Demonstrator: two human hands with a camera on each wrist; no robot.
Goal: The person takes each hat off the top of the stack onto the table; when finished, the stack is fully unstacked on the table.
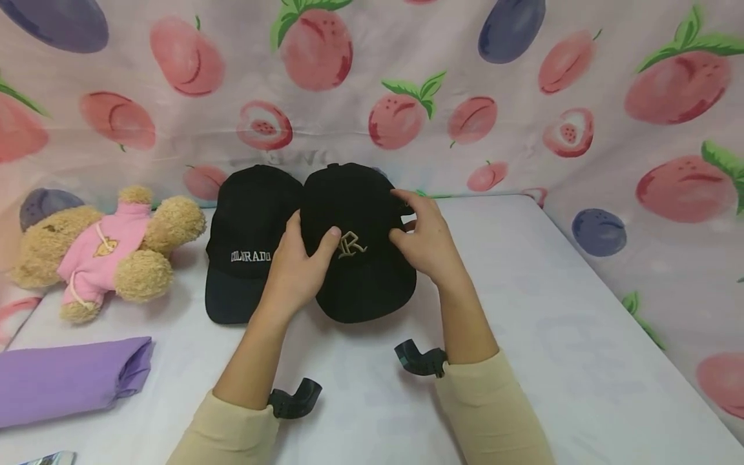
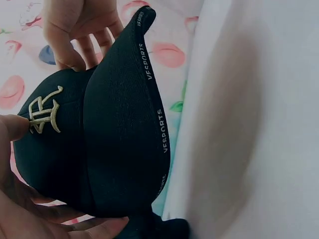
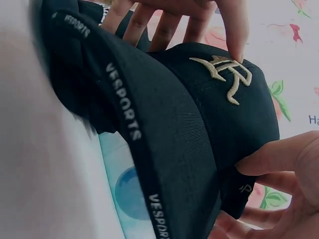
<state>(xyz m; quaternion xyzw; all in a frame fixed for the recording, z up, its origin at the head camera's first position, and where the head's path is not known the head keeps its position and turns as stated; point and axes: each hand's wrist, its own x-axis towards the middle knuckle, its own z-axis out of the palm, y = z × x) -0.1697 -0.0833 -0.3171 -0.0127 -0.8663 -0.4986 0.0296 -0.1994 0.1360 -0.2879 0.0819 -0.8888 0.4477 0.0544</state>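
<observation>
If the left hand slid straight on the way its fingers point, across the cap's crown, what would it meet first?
Most likely the right hand, which holds the opposite side of the black cap with the R logo. The left hand points up and to the right over the crown; depth is hard to judge, so it might pass slightly behind.

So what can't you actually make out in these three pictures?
- Head view: the COLORADO cap's right edge, hidden behind the held cap and left hand.
- Head view: a shiny object, cut off by the bottom edge.
- Right wrist view: wall lettering, cut off at the right edge.
</observation>
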